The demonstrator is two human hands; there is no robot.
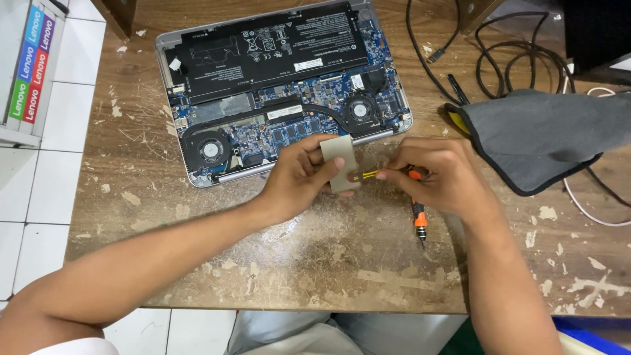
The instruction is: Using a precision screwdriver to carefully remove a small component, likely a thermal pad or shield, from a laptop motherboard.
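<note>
An opened laptop [276,79] lies bottom-up at the far middle of a worn wooden table [296,263], its black battery, two fans and blue circuit board exposed. My left hand [299,177] grips a small flat grey rectangular piece [342,164] just in front of the laptop's near edge. My right hand [440,174] pinches a thin yellow-and-black strip [365,175] that reaches to that grey piece. An orange-and-black screwdriver [419,220] lies on the table under my right hand, its tip pointing toward me.
A dark grey cloth with a yellow edge [532,135] lies at the right. Black cables [499,59] and a white cable [591,210] trail behind and under it. Stacked boxes [29,59] stand at the far left, over white floor tiles.
</note>
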